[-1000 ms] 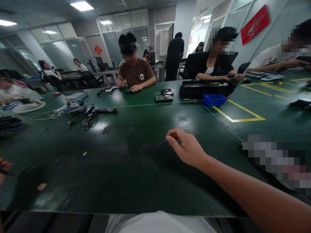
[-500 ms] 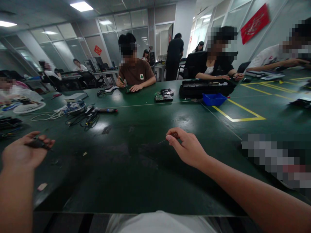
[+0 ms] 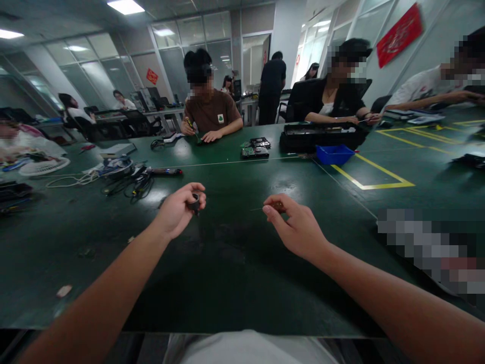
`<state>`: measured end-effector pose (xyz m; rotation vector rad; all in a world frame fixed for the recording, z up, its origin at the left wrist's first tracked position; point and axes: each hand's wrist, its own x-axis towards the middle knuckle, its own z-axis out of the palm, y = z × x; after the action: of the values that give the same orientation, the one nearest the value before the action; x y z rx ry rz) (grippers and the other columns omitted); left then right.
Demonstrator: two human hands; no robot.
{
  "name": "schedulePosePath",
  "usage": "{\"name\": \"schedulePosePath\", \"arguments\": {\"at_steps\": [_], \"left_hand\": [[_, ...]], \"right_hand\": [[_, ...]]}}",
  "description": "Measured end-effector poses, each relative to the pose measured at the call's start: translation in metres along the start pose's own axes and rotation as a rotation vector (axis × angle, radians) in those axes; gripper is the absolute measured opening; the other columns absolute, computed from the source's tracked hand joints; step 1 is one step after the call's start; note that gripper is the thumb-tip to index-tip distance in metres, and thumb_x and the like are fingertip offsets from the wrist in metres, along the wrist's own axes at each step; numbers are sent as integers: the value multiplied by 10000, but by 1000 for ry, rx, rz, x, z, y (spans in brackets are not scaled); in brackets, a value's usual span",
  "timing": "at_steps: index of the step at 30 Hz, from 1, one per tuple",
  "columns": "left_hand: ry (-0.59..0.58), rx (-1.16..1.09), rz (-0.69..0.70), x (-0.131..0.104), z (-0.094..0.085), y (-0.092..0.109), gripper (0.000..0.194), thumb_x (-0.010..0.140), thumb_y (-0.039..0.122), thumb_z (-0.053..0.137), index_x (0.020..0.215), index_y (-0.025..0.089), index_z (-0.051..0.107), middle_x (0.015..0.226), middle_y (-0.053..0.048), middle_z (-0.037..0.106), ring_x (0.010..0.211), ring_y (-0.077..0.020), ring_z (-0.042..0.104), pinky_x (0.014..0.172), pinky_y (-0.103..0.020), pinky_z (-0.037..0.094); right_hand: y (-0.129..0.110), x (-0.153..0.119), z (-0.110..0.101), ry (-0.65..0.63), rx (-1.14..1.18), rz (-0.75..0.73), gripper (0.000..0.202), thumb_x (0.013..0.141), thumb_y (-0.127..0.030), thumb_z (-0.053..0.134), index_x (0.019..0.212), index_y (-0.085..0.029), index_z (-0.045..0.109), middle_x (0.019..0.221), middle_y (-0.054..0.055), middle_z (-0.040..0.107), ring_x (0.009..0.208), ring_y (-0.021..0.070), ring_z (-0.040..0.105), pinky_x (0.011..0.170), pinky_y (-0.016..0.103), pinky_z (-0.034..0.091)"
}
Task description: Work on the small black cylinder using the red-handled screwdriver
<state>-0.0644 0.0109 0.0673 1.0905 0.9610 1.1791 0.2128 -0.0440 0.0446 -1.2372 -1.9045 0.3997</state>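
My left hand (image 3: 178,210) is closed around a small dark cylindrical part (image 3: 194,203), held above the green table (image 3: 212,303). To the right of it, my right hand (image 3: 297,225) pinches a thin screwdriver (image 3: 279,206). Its slim shaft points left toward my left hand, and its brownish handle is mostly hidden by the fingers. The two hands are apart, and the dark part and the shaft do not touch.
Black cables (image 3: 138,184) lie at the left, beside a white fan-like cover (image 3: 44,166). Circuit boards with drives (image 3: 255,151), a blue tray (image 3: 334,154) and a long black housing (image 3: 322,137) sit across the table, near seated people.
My left hand has swung from the far left to near the middle, bringing the dark part with it. My right hand has shifted slightly right, still pinching the screwdriver.
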Motion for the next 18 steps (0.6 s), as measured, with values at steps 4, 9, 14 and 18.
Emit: {"name": "schedulePosePath", "arguments": {"at_steps": [4, 9, 14, 18], "left_hand": [[-114, 75, 20, -4, 35, -18, 300, 684, 154, 540, 983, 151, 557, 838, -26, 557, 751, -149, 545, 702, -261, 429], [-182, 483, 168, -9, 53, -48, 487, 694, 25, 587, 1142, 192, 496, 1011, -24, 580, 972, -171, 584, 911, -317, 435], [-260, 581, 160, -7, 47, -64, 357, 817, 103, 636, 1155, 197, 565, 1142, -60, 638, 1068, -207, 611, 992, -375, 457], [-281, 686, 243, -7, 42, -66, 376, 836, 132, 671, 1193, 247, 634, 1209, -34, 652, 1134, -220, 603, 1061, -399, 428]], "right_hand": [[2, 1, 1, 76, 22, 8, 199, 967, -320, 517, 1122, -208, 572, 930, 51, 717, 847, 205, 691, 754, 337, 516], [-1, 2, -3, 91, -38, 1, 187, 966, -369, 536, 983, -216, 643, 780, 15, 694, 700, 181, 661, 657, 315, 478], [-4, -4, -6, 160, 106, -28, 177, 972, -357, 545, 997, -208, 638, 785, 11, 696, 701, 166, 673, 646, 295, 491], [-2, -8, -4, 158, 250, -36, 184, 974, -339, 555, 1092, -212, 615, 861, 20, 723, 777, 174, 710, 693, 299, 526]]}}
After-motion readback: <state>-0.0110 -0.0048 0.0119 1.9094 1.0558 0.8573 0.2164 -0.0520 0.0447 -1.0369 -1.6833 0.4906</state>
